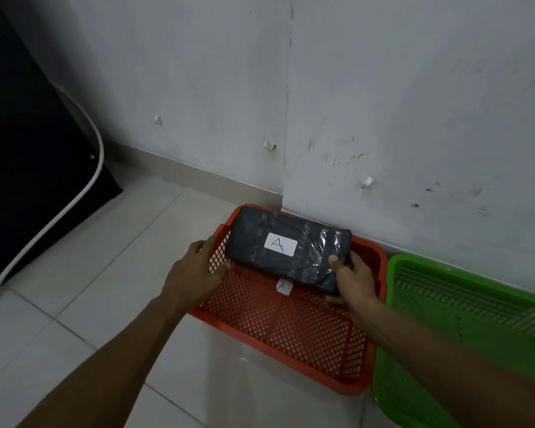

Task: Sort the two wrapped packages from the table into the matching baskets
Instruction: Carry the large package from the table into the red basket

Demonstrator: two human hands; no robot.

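A black wrapped package [291, 248] with a white label marked A hangs over the far half of the red basket [291, 329]. My right hand [349, 279] grips its near right corner, thumb on top. My left hand [198, 270] is at the package's left end, by the basket's left wall, fingers spread; whether it bears the package is unclear. A small white tag marked A [283, 286] lies on the red basket's floor. The green basket [464, 298] stands right beside the red one. No second package is in view.
Both baskets sit on a white tiled floor against a scuffed white wall [383, 103]. A black piece of furniture [28, 134] with a white cable [74, 208] running down it stands at the left.
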